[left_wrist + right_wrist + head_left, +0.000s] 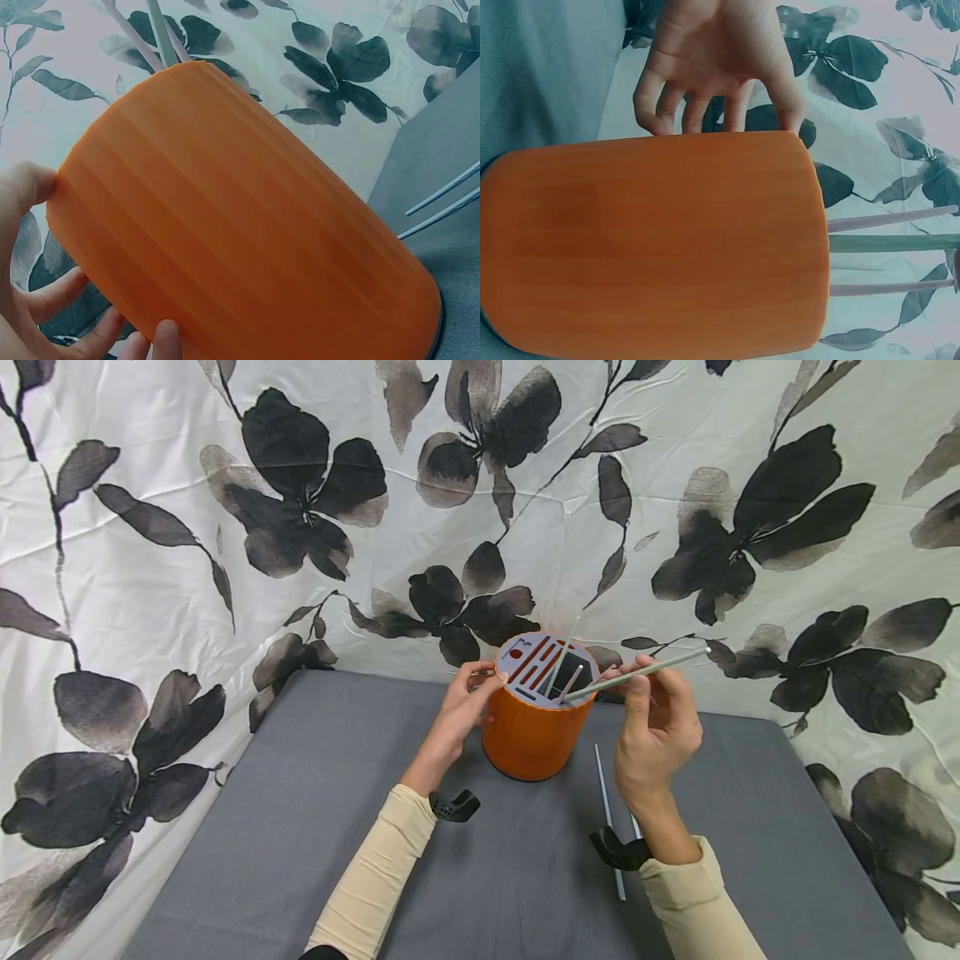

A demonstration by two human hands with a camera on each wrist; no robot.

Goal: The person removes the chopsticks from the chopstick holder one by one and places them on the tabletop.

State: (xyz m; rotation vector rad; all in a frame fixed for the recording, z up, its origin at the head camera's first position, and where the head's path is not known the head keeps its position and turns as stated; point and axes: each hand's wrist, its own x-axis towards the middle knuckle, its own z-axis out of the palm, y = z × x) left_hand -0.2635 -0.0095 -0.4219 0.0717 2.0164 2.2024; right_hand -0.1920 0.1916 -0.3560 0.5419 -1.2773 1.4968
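Note:
An orange cylindrical holder [536, 739] with a light grey slotted lid [542, 700] stands on the table. My left hand [461, 710] grips its left side, thumb at the rim and fingers along the wall. In my right hand [660, 735], thumb and fingers pinch a pale green chopstick [686, 657], slanted with its lower end at the lid's large dark opening. Another pale green chopstick [561, 656] leans upright there, beside a pinkish chopstick [572, 681]. In the right wrist view, two pinkish sticks and a green chopstick [892, 243] project past the rim.
Two pale blue chopsticks lie on the grey table to the right of the holder; one chopstick [603, 781] is partly covered by the right wrist's black camera band [621, 850]. A white cloth [555, 552] with dark flowers hangs behind the table.

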